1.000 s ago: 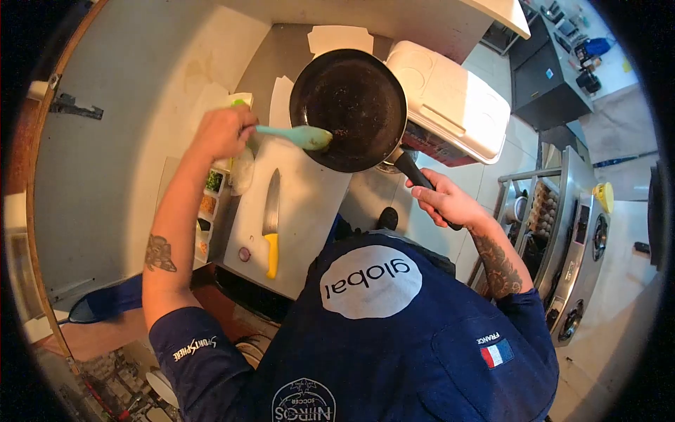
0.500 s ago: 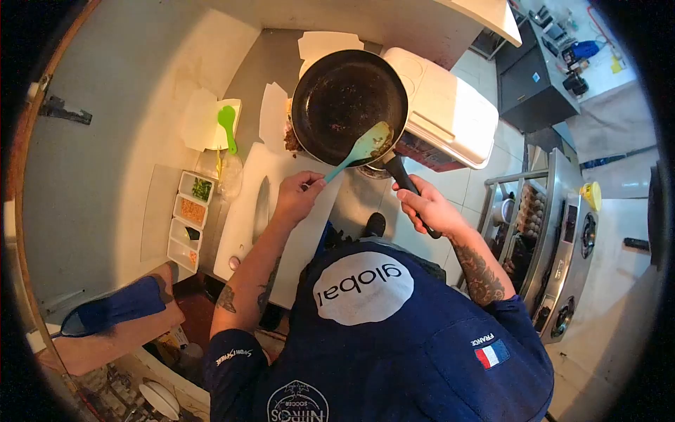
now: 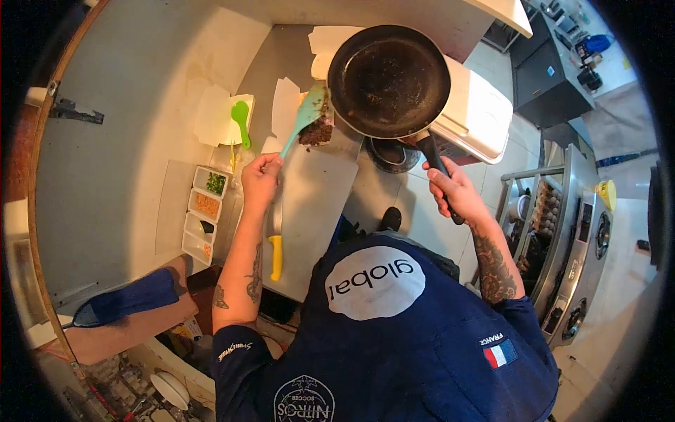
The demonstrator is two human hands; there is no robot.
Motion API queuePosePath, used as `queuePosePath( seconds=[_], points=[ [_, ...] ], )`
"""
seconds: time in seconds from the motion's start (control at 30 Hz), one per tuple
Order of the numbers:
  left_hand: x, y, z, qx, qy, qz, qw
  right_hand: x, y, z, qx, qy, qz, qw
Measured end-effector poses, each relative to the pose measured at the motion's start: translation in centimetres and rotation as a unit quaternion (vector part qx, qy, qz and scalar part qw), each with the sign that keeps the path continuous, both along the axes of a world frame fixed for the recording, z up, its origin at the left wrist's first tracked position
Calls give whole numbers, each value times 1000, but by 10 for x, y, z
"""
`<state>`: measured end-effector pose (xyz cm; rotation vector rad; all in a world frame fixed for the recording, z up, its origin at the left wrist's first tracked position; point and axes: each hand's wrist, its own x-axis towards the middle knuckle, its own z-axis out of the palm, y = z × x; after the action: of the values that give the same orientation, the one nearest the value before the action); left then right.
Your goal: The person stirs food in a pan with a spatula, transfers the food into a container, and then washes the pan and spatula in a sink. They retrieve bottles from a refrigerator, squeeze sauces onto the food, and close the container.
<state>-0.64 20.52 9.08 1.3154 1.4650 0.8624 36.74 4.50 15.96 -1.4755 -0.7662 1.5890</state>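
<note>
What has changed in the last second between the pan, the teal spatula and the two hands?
The left hand swung the teal spatula out of the pan, leftward, to the brown food beside its rim. The right hand carried the pan farther away and rightward, over the white box. Both hands kept their hold; the yellow-handled knife stayed on the cutting board.

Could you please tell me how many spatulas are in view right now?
2. The teal spatula is in the left hand, carrying dark food beside the pan. The green spatula lies on white paper left of it. None other shows, though clutter may hide more.
</note>
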Motion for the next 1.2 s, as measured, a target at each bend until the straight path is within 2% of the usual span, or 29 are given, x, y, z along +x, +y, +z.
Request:
queuePosePath(
  seconds=[0.07,0.1,0.17,0.27,0.37,0.5,0.57,0.67,0.77,0.87,0.97,1.07,1.17,1.2],
  points=[
    [-14,2,-32,54,62,10,997,1,0,2,9,-2,-8,1000],
    [-14,-1,-36,106,158,3,982,2,1,2,14,-1,-10,1000],
    [-11,-9,-47,204,343,-11,917,0,3,1,24,-15,-7,1000],
    [-2,-18,-43,222,412,-21,883,-5,7,-4,37,-61,8,997],
    [-3,-19,-51,230,426,-16,875,-14,14,-14,44,-102,25,994],
    [-5,-24,-48,218,391,0,894,-26,30,-32,51,-175,48,982],
    [-5,-28,-37,214,343,35,914,-28,37,-54,88,-239,61,965],
    [0,-32,-8,228,332,20,915,-38,45,-43,36,-269,90,958],
    [6,-9,6,235,359,-4,903,-38,49,-62,124,-320,100,934],
    [14,16,28,235,360,-31,902,-41,56,-60,166,-352,113,914],
    [23,27,54,172,368,-46,913,-44,65,-55,169,-354,134,910],
    [30,24,73,115,315,-59,940,-47,73,-50,167,-351,153,908],
    [31,15,36,130,241,-60,960,-45,82,-82,263,-371,128,881],
    [29,10,16,159,247,-67,954,-45,85,-79,240,-370,139,887]
  ],
)
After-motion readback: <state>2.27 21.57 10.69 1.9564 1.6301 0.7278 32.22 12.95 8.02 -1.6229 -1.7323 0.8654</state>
